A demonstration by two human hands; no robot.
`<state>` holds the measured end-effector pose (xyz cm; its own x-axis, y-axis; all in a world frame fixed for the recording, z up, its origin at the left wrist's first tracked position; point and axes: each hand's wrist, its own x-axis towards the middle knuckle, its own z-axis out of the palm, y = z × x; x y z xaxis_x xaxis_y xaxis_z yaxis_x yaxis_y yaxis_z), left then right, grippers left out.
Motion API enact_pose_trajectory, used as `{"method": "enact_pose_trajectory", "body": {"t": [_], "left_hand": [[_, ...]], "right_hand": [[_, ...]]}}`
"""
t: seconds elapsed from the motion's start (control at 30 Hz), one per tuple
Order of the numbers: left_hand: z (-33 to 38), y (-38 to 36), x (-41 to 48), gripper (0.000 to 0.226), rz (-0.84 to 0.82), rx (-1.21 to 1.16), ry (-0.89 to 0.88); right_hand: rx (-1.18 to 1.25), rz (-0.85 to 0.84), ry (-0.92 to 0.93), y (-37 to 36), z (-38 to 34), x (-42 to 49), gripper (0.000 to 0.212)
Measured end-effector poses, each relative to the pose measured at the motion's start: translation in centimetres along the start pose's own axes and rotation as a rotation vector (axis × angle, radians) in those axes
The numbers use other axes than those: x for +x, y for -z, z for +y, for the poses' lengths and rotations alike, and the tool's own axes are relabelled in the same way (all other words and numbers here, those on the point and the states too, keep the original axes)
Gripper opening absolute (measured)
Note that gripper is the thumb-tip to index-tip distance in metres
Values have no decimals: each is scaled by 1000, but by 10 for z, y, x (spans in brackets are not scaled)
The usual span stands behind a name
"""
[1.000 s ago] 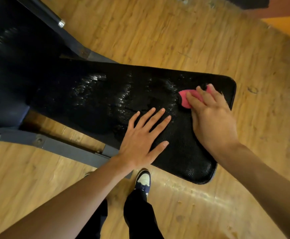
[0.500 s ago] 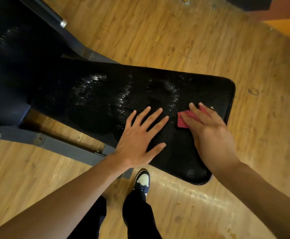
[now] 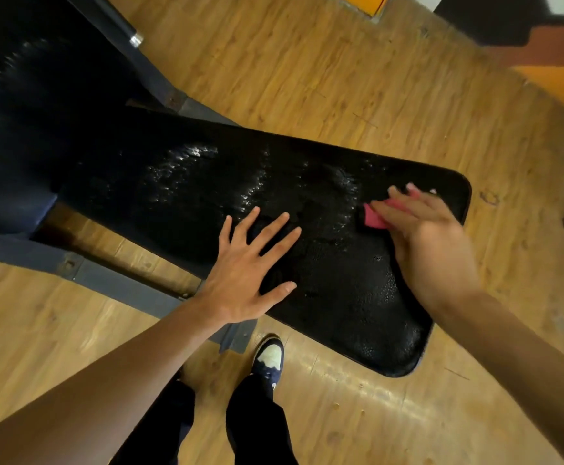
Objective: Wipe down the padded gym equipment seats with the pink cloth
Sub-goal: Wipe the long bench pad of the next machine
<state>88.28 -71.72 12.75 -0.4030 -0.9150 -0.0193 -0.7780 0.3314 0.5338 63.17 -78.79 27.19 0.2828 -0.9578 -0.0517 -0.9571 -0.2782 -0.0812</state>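
- While your left hand (image 3: 240, 280) lies flat, fingers spread, on the black padded seat (image 3: 341, 297),
- your right hand (image 3: 431, 243) presses the pink cloth (image 3: 374, 218) under straight fingers.

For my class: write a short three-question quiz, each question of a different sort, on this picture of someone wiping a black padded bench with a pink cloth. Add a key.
1. True or false: the left hand rests flat on the black padded bench with its fingers spread.
2. Which hand presses the pink cloth to the pad? A) left B) right C) both
3. Fill in: the wet sheen on the pad shows mostly toward the ______ end, away from the cloth.

Key
1. True.
2. B: the right hand covers the cloth near the pad's rounded end.
3. Frame: the shine lies toward the grey metal frame, left of the cloth.
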Motion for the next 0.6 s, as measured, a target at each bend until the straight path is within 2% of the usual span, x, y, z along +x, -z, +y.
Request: {"method": "enact_pose_trajectory", "body": {"t": [0.07, 0.13, 0.27, 0.33, 0.5, 0.6], "left_hand": [[0, -3, 0, 78, 27, -8, 3], [-2, -5, 0, 77, 46, -15, -3], [-2, -2, -1, 78, 26, -15, -4], [-1, -1, 0, 78, 17, -22, -3], [-2, -4, -1, 78, 33, -14, -4], [-2, -5, -1, 79, 42, -17, -6]], "right_hand": [[-28, 66, -41, -4, 6, 36, 23], [-48, 74, -76, -10, -5, 33, 24], [-48, -95, 83, -6, -34, -47, 52], [-54, -108, 156, -3, -20, -40, 57], [-95, -17, 1, -13, 14, 77, 31], [-74, -1, -44, -14, -4, 70, 34]]}}
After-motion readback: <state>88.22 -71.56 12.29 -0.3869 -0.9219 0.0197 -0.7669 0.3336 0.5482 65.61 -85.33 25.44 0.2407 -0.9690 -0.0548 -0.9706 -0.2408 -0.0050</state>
